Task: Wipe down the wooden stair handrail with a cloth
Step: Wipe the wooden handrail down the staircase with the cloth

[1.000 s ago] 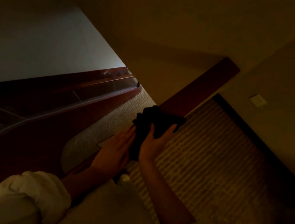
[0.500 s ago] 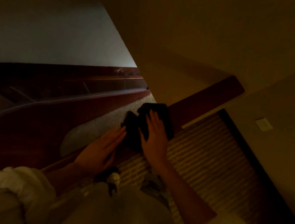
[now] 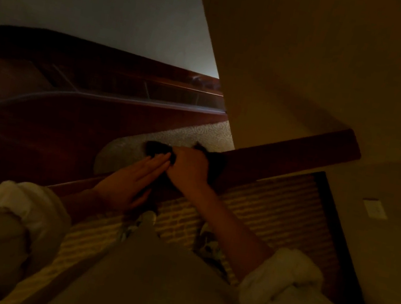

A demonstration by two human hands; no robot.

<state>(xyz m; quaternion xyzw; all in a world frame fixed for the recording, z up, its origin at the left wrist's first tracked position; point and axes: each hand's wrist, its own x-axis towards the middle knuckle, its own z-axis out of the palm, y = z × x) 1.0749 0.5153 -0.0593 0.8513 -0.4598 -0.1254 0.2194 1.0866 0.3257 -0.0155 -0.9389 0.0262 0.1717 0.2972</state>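
1. The right hand (image 3: 188, 169) is gripping the dark cloth (image 3: 156, 148), pressing it over the wooden handrail (image 3: 286, 157) near centre.
2. The left hand (image 3: 129, 183) is lying flat on the handrail, fingers straight, at seven o'clock from the cloth, its fingertips touching the right hand.

Nothing legible on my feed; the light is very low. Wall plate (image 3: 375, 208) on the right wall: pale, too small and dim for me to tell any marking. Cloth (image 3: 158, 149): dark, no print or tag I can make out. Handrail (image 3: 287, 155): wood face, no label or number readable. Rolled sleeves (image 3: 279, 278): light fabric, no logo I can read.
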